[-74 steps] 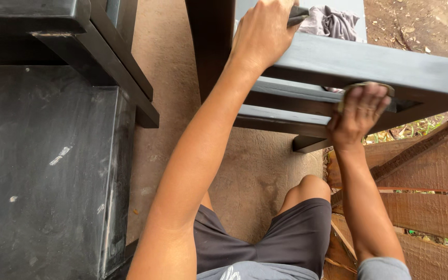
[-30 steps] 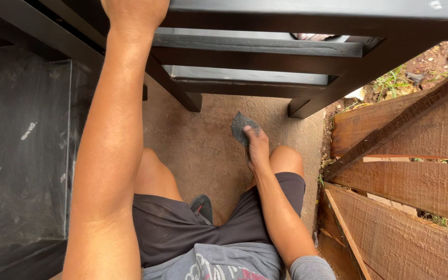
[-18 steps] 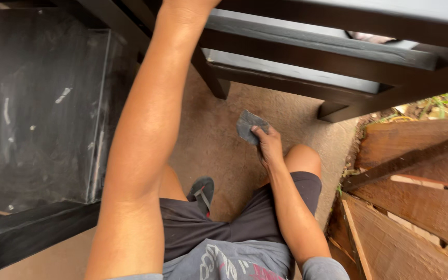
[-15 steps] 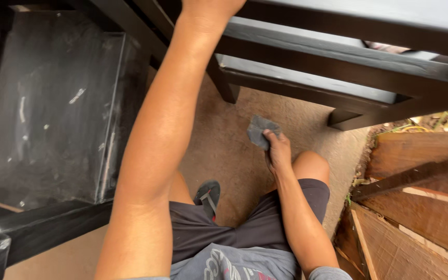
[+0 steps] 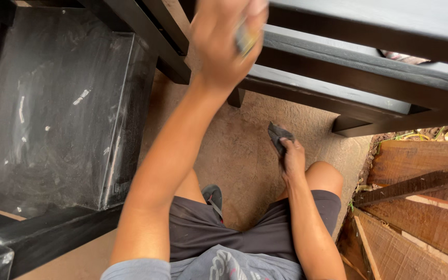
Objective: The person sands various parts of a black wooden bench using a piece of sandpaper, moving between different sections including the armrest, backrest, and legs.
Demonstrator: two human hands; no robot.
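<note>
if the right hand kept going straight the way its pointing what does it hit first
Probably the bare concrete floor. The right hand points up-frame and slightly left, down near the ground, holding a dark grey piece of sandpaper. Farther along that line stands a black leg of the furniture frame, though depth is hard to judge.

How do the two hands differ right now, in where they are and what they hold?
The left hand is raised to the dark painted frame, while the right hand is low, near the knee above the concrete floor. The left hand grips a small, blurred object I cannot identify; the right hand holds a dark grey sheet. The left hand is motion-blurred, the right sharp. Both are bare.
</note>
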